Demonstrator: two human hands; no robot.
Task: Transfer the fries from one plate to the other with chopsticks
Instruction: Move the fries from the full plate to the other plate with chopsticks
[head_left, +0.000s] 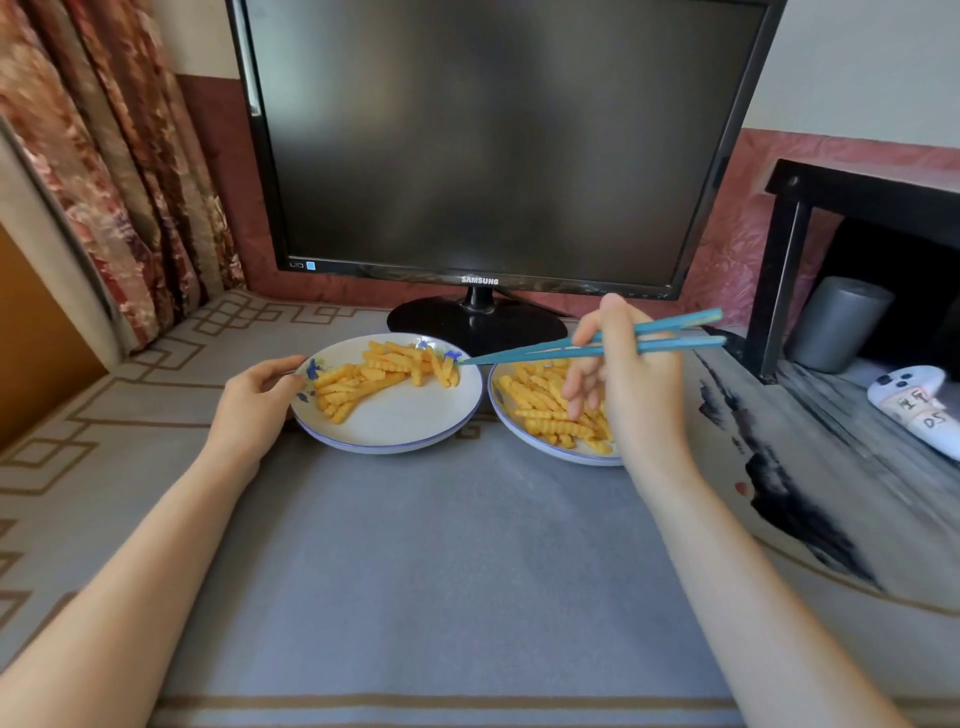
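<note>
Two white plates with blue rims sit side by side in front of a monitor. The left plate (410, 421) carries crinkle-cut fries (379, 376) across its far half. The right plate (524, 434) holds another pile of fries (545, 405). My left hand (254, 400) grips the left plate's left rim. My right hand (628, 379) hovers over the right plate and holds a pair of blue chopsticks (535, 352). Their tips reach the right end of the left plate's fries; no fry is clearly pinched between them.
A black monitor (493, 140) on a round stand (478, 322) rises just behind the plates. At right are a black shelf (784, 270), a grey cylinder (836, 322) and a white controller (914, 405). A floral curtain (104, 156) hangs at left. A grey mat (441, 545) covers the near table.
</note>
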